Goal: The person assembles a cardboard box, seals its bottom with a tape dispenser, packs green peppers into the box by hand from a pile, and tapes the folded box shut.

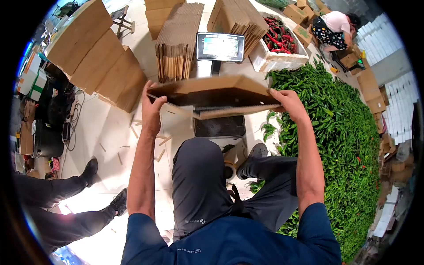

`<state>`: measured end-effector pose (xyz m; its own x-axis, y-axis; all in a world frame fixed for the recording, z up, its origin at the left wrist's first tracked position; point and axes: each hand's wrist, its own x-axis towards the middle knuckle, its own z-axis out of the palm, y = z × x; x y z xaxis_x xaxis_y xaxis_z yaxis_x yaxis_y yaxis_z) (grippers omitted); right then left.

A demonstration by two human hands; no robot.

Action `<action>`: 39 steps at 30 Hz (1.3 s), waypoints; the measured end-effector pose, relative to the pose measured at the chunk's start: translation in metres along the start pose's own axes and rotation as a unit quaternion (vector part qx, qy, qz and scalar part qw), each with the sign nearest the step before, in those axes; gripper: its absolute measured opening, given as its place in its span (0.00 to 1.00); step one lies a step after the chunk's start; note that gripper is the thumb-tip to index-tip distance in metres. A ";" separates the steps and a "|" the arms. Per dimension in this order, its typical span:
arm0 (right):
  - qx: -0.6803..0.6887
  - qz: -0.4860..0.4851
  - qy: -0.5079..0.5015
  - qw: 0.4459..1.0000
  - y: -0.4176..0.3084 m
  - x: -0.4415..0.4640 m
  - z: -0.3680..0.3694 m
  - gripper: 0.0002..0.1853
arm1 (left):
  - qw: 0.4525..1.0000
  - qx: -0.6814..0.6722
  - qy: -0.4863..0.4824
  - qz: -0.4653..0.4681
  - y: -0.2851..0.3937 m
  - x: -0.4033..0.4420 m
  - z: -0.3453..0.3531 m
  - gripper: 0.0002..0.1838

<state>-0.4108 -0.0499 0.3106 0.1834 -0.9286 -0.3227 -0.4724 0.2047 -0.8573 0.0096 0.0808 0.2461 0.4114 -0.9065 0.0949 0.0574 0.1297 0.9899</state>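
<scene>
Between my two hands hangs a brown cardboard box (pixel 216 85), partly unfolded and blurred by motion, its dark inside showing. At its left end my left hand (pixel 152 104) grips the edge, thumb on the near side. My right hand (pixel 288 104) holds the opposite end, fingers closed over the cardboard. Below the box is the black platform of a scale (pixel 219 126), partly covered by it. Behind stands the scale's lit display (pixel 220 47); its digits are washed out.
Green peppers (pixel 335 154) form a large heap on the right. A white foam box (pixel 280 62) holds red peppers. Flattened cartons (pixel 176 42) stand behind, and stacked boxes (pixel 95 57) at left. Another person's legs (pixel 75 190) reach in from the left; a second person (pixel 335 28) crouches far right.
</scene>
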 end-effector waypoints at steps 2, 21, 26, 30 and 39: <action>-0.175 -0.040 0.064 0.982 -0.014 -0.005 0.017 0.24 | 0.995 0.021 -0.095 0.014 0.007 0.002 0.018 0.41; -0.252 -0.065 -0.429 0.865 0.024 0.064 0.059 0.52 | 0.756 0.559 -0.044 0.338 -0.018 0.076 0.119 0.27; -0.178 -0.091 -0.242 0.949 0.018 0.041 0.040 0.42 | 0.680 0.574 -0.080 0.449 -0.042 0.068 0.141 0.35; -0.027 -0.089 0.170 0.981 0.018 0.058 0.036 0.24 | 0.657 0.534 -0.056 0.529 -0.044 0.065 0.135 0.27; 0.076 -0.018 0.158 0.984 0.114 0.123 -0.035 0.12 | 0.695 0.497 -0.291 0.429 -0.034 0.049 0.115 0.25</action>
<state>-0.4724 -0.1514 0.1878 -0.0905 -0.9813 -0.1700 -0.3314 0.1906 -0.9240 -0.0770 -0.0149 0.2289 -0.5491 -0.7129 0.4361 -0.7586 0.6441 0.0977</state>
